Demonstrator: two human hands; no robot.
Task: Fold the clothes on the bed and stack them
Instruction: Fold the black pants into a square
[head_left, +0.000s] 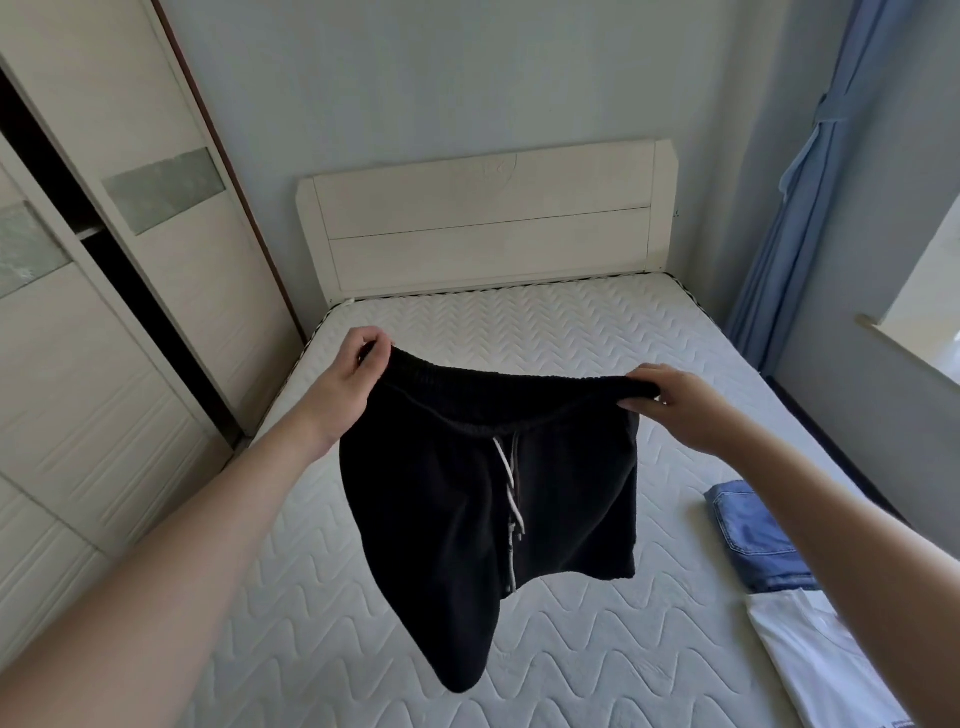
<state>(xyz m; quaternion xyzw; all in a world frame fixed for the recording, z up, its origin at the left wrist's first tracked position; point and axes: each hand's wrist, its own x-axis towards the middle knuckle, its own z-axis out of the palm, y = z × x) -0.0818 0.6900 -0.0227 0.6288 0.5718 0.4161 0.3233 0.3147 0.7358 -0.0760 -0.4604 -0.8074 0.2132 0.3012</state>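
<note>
A pair of black shorts with a white drawstring hangs in the air above the white quilted mattress. My left hand pinches the left end of the waistband. At the waistband's right end, my right hand grips the fabric. The legs of the shorts dangle freely, the left one lower. On the mattress at the right lie folded blue jeans and, nearer to me, a folded white garment, partly hidden by my right forearm.
A cream headboard stands at the far end of the bed. A wardrobe with sliding doors runs along the left side. Blue curtains and a window sill are at the right.
</note>
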